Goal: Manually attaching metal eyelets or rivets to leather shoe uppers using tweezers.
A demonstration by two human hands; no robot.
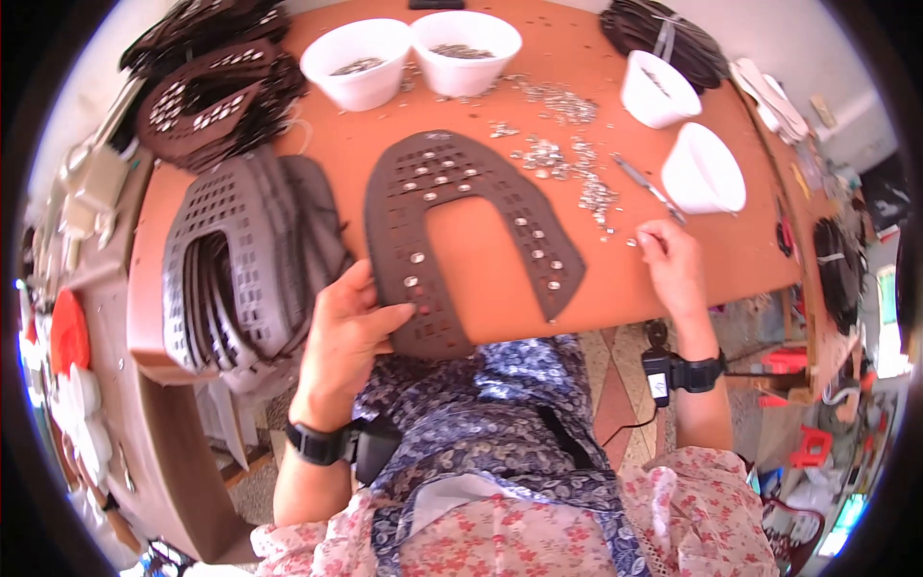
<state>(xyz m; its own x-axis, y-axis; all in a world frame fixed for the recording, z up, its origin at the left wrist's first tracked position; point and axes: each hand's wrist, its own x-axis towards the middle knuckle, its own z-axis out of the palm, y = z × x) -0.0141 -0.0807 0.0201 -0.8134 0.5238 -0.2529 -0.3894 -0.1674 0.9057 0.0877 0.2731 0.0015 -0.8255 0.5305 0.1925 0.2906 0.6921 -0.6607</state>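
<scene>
A U-shaped brown shoe upper [404, 212] with rows of square holes lies on the orange table in front of me. Silvery studs sit in several of its holes, along the top and down both legs. My left hand [351, 332] grips the edge of its left leg, thumb on top and fingers beneath. To the right, my right hand [668, 264] is closed above the tabletop, thumb and fingertips together; whatever they hold is too small to make out. Close to those fingertips lies a loose stud [632, 242]. Loose silvery studs [591, 188] are scattered beyond the upper.
At left stands a stack of unstudded brown uppers [207, 202], with studded ones [212, 111] behind it. White cups [356, 87] of small metal parts stand at the back. A tipped white cup [707, 173] and a pen-like tool [646, 186] lie at right on the table [519, 288].
</scene>
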